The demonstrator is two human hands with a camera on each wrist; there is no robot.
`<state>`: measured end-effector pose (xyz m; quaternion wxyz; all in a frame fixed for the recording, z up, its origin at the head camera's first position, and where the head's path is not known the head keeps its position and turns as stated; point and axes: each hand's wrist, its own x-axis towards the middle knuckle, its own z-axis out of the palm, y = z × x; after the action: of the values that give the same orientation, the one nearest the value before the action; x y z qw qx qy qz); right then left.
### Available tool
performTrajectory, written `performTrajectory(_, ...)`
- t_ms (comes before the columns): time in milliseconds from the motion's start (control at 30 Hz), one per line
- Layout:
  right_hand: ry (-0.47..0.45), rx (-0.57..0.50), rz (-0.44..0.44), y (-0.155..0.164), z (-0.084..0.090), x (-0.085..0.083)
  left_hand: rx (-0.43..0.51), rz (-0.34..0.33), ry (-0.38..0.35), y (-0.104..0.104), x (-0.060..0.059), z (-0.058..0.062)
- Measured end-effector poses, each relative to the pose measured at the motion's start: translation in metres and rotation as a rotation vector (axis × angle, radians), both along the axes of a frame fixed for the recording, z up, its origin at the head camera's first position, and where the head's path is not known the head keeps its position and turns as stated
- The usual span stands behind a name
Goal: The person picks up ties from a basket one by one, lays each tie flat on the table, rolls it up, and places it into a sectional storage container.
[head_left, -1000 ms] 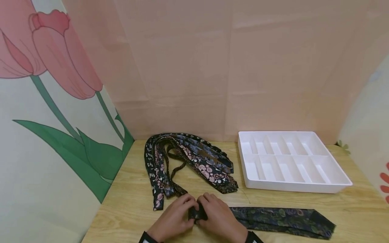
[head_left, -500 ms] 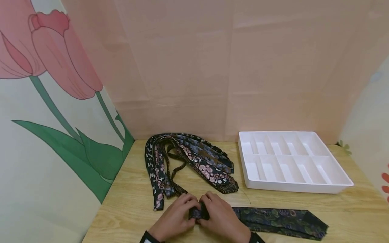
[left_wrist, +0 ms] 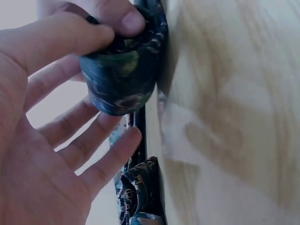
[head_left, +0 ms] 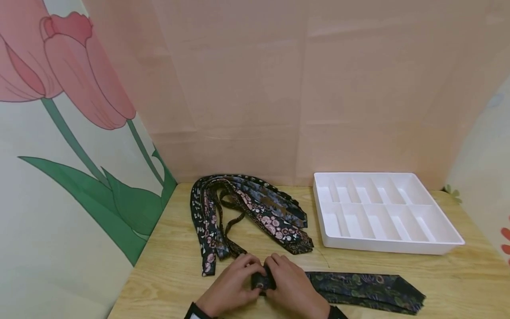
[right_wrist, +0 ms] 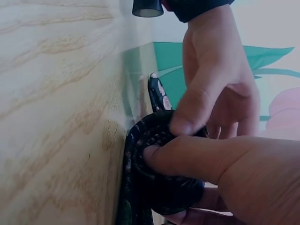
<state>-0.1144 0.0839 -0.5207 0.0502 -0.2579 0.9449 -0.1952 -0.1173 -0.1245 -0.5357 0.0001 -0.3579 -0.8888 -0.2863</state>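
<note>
At the front of the table, a dark floral necktie is partly wound into a roll (head_left: 260, 282) between both hands. My left hand (head_left: 235, 285) holds the roll from the left, and my right hand (head_left: 292, 285) grips it from the right. The necktie's flat length (head_left: 366, 288) stretches rightward along the table to a pointed end. In the left wrist view, the coil (left_wrist: 124, 82) sits between thumb and fingers, the lower fingers spread loosely. The right wrist view has the right thumb (right_wrist: 164, 157) pressed to the coil's spiral side, with the left hand (right_wrist: 215, 79) beyond.
Several floral neckties (head_left: 275, 219) lie bent in a pile behind the hands, toward the left. A white divided tray (head_left: 392, 248) stands at the back right. The table (head_left: 159, 274) meets a pink wall covering (head_left: 247, 88) at the back and a tulip-painted wall (head_left: 99, 155) at left.
The necktie's pointed end has slid left toward the hands as the roll takes up its length. Both hands stay around the roll and have shifted slightly right.
</note>
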Motion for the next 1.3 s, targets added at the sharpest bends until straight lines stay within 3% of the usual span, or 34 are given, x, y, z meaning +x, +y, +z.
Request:
performTrajectory(233, -0.010, -0.002, -0.010, 0.001, 0.001, 0.003, 0.004, -0.013, -0.017, 0.003, 0.000, -0.003)
performTrajectory(400, -0.025, -0.060, -0.009, 0.005, -0.002, 0.004, 0.011, -0.017, 0.011, 0.007, -0.001, -0.003)
performTrajectory(867, -0.063, -0.084, -0.052, 0.016, -0.008, 0.005, -0.023, -0.020, 0.063, 0.016, -0.001, -0.007)
performTrajectory(1067, -0.083, -0.085, -0.051, 0.020, -0.009, 0.002, -0.036, -0.011, 0.048, 0.016, -0.001, -0.006)
performTrajectory(1300, -0.032, -0.074, -0.038, 0.022, -0.013, 0.004, -0.063, -0.027, 0.080, 0.018, -0.001, -0.006)
